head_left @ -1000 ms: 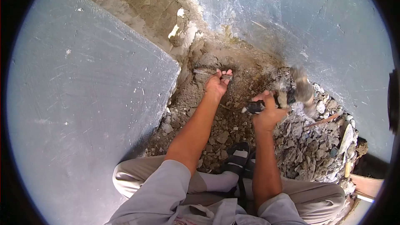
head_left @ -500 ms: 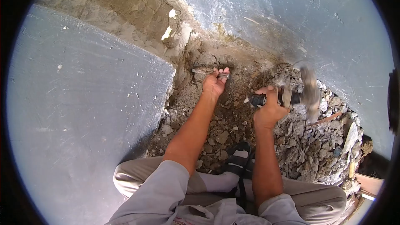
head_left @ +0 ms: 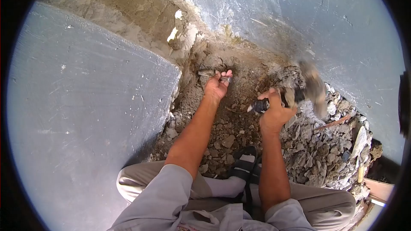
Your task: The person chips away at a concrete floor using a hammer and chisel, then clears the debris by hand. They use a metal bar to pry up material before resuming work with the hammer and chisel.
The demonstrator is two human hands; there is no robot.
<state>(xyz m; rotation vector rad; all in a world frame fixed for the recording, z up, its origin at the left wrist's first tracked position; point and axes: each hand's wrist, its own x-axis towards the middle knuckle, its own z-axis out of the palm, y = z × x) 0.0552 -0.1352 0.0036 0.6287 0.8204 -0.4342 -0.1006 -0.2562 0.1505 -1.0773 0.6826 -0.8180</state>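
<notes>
My left hand (head_left: 217,85) is closed around a short metal chisel (head_left: 206,73), which lies nearly level with its far end pointing left at the rough, broken wall material. To the right, my right hand (head_left: 277,113) grips a hammer by its dark, wrapped handle (head_left: 260,105). The hammer's head (head_left: 314,89) is smeared by motion and stands to the right of my fist, apart from the chisel. Broken earth and stone surround the chisel's tip.
Rubble (head_left: 319,149) is heaped at the right and below my hands. Grey painted surfaces (head_left: 94,90) flank the broken strip on both sides. A reddish strip (head_left: 336,122) lies on the rubble. My sandalled foot (head_left: 244,167) is below, between my arms.
My left hand and the chisel have shifted slightly left. The hammer in my right hand has tilted, with its head a little further left and its handle end lower.
</notes>
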